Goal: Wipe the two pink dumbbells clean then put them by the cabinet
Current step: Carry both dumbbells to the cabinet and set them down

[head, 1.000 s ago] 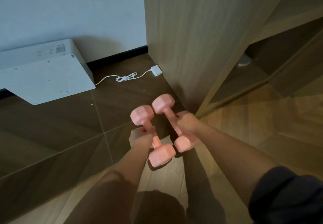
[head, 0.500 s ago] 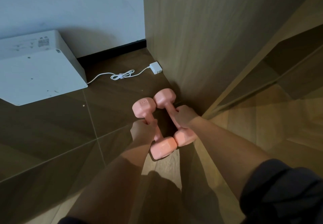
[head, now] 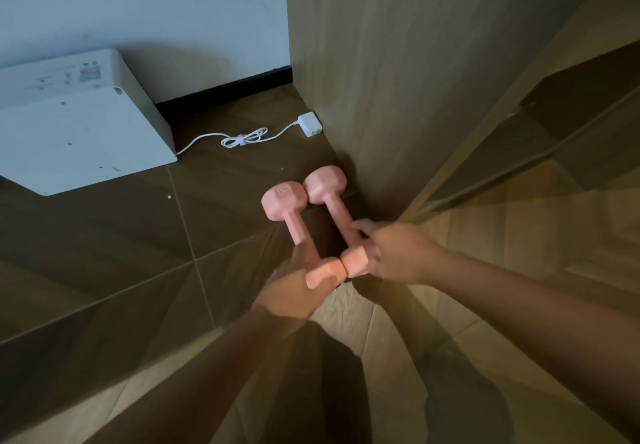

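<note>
On the floor (head: 104,253) the left dumbbell (head: 294,232) and right dumbbell (head: 332,208) lie side by side, heads touching, just left of the cabinet (head: 398,79) corner. The left hand (head: 294,284) and right hand (head: 398,253) are at their near ends. Farther off, a cable (head: 242,138) and plug (head: 310,124) lie between the cabinet and a box (head: 79,124) at far left.

My left hand (head: 291,284) lies along the left dumbbell (head: 299,232), and my right hand (head: 398,253) grips the right dumbbell (head: 332,208) at its near head. They lie side by side on the floor (head: 121,235), heads touching, beside the cabinet (head: 381,79).
</note>
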Tool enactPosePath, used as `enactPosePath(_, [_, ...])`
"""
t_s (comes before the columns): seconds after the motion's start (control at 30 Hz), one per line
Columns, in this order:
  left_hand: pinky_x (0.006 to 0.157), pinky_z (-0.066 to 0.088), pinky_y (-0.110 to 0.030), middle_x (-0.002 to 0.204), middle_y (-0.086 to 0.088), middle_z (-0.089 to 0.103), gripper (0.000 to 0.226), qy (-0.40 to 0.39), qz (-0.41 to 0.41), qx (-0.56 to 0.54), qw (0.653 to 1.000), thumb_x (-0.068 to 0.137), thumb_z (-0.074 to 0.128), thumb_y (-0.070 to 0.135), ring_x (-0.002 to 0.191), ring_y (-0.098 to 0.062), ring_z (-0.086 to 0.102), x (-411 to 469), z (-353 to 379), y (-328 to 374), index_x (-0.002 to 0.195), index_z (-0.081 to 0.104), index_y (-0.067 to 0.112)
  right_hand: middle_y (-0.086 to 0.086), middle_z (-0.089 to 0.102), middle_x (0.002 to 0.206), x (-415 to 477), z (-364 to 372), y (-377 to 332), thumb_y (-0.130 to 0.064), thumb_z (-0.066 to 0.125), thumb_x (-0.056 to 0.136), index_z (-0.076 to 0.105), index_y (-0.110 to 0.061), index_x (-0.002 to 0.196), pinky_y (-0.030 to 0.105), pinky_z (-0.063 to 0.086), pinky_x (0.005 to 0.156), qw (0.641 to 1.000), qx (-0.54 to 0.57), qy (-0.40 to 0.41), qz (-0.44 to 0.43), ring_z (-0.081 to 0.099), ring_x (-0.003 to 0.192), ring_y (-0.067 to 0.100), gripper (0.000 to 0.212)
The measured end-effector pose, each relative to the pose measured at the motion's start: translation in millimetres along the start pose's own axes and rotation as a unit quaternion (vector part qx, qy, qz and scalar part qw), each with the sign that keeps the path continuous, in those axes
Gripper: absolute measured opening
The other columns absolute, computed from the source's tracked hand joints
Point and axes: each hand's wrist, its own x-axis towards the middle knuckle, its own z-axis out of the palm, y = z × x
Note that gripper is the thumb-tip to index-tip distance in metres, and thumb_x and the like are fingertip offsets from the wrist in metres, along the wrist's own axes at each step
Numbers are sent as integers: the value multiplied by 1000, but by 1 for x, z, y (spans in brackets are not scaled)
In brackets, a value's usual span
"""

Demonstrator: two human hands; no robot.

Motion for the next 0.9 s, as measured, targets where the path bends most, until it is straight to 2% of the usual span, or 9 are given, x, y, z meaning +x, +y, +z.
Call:
enactPosePath(0.07, [95, 49, -21, 133, 11, 51, 69, -20, 19, 91, 995, 89, 70, 31, 119, -10, 53, -5, 10, -3, 148, 34, 27, 1, 58, 126, -12, 9, -2, -31, 66, 88, 28, -32, 146, 34, 57, 77, 994, -94, 13, -50, 65, 98, 20, 69])
enactPosePath(0.13, [108, 44, -36, 144, 4, 46, 71, 9, 14, 162, 987, 88, 71, 30, 129, -17, 48, -2, 16, 0, 148, 34, 33, 3, 52, 129, -9, 16, -5, -29, 68, 89, 30, -33, 146, 31, 52, 70, 981, -180, 39, -62, 66, 97, 21, 69])
enactPosePath(0.27, [104, 46, -36, 135, 3, 52, 52, 33, 35, 173, 984, 91, 68, 27, 121, -16, 52, 2, 16, 3, 136, 45, 36, 6, 52, 115, -4, 14, -6, -18, 65, 91, 40, -33, 136, 32, 44, 58, 965, -237, 79, -85, 60, 75, 19, 54])
enactPosePath(0.37, [88, 53, -29, 126, 1, 57, 46, 51, 33, 127, 990, 92, 66, 24, 105, -13, 59, 7, 10, 8, 134, 47, 32, 7, 53, 110, 1, 10, -5, -12, 63, 91, 41, -28, 133, 33, 40, 54, 960, -246, 106, -77, 38, 63, 16, 50])
enactPosePath(0.5, [69, 51, -27, 111, 0, 64, 37, 70, -38, 119, 990, 94, 61, 24, 83, -11, 61, 32, 9, 20, 128, 50, 30, 8, 55, 112, 6, 4, -4, -7, 55, 95, 44, -16, 133, 34, 42, 58, 958, -239, 141, -69, 39, 63, 18, 40])
enactPosePath(0.57, [69, 48, -26, 103, 3, 64, 36, 79, -39, 117, 989, 91, 64, 22, 79, -9, 59, 41, 12, 23, 125, 52, 30, 8, 56, 112, 6, 2, -3, -5, 48, 98, 44, -14, 133, 34, 41, 59, 957, -239, 152, -67, 39, 65, 19, 36])
enactPosePath(0.63, [74, 53, -31, 100, 3, 63, 38, 78, -55, 108, 990, 91, 64, 22, 83, -12, 62, 45, 15, 23, 125, 52, 31, 8, 57, 111, 6, 1, 0, -4, 46, 98, 45, -13, 133, 35, 39, 58, 955, -242, 155, -69, 40, 65, 20, 36])
enactPosePath(0.77, [89, 54, -39, 119, -7, 61, 58, 88, -32, 153, 984, 89, 71, 21, 104, -23, 63, 47, 22, 19, 138, 42, 29, 7, 58, 112, 6, 0, 3, -6, 51, 98, 45, -14, 135, 33, 43, 59, 953, -251, 156, -75, 57, 69, 21, 38])
enactPosePath(0.9, [91, 54, -40, 123, -7, 60, 58, 91, -28, 176, 980, 89, 71, 23, 108, -25, 62, 48, 24, 16, 138, 41, 31, 8, 56, 116, 8, 3, 4, -6, 51, 98, 41, -14, 138, 36, 50, 64, 961, -227, 146, -67, 65, 79, 25, 42])
